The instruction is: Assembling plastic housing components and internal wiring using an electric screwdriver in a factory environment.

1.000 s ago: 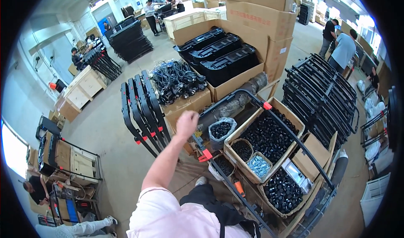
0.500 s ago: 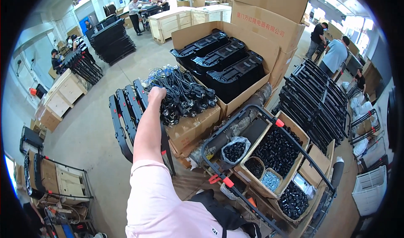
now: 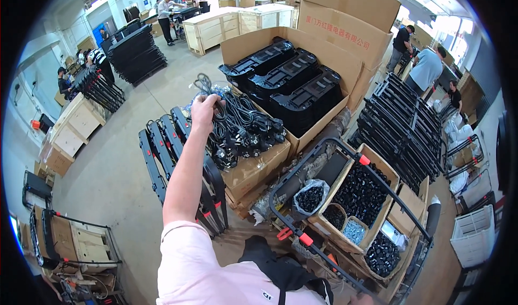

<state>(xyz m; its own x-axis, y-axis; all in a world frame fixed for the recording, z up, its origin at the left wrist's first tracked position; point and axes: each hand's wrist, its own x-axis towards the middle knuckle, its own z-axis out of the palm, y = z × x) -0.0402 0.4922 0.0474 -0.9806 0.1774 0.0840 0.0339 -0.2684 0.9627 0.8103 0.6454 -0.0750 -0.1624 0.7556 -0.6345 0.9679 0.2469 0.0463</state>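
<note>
My left hand (image 3: 205,111) is closed around a bundled dark power cord (image 3: 203,82), whose loops stick up above my fingers. It is just over a heap of black power cords (image 3: 245,121) with plugs, piled on a cardboard box (image 3: 253,170). Beside the heap, to the left, several black frame pieces with red parts (image 3: 162,138) stand in a row. At the lower edge, a small part of my right hand (image 3: 360,299) shows near the black tubular frame (image 3: 345,275); its fingers are hidden.
A large open carton (image 3: 302,143) holds black plastic housings (image 3: 288,78). Bins of black caps (image 3: 359,192) and silver screws (image 3: 354,230) sit at right. Stacked black frames (image 3: 402,127) stand beyond. Several people work farther back, some near wooden crates (image 3: 213,30).
My left hand has risen slightly from the heap, and a looped cord now shows above its fingers. A part of my right hand has come into view at the lower edge.
</note>
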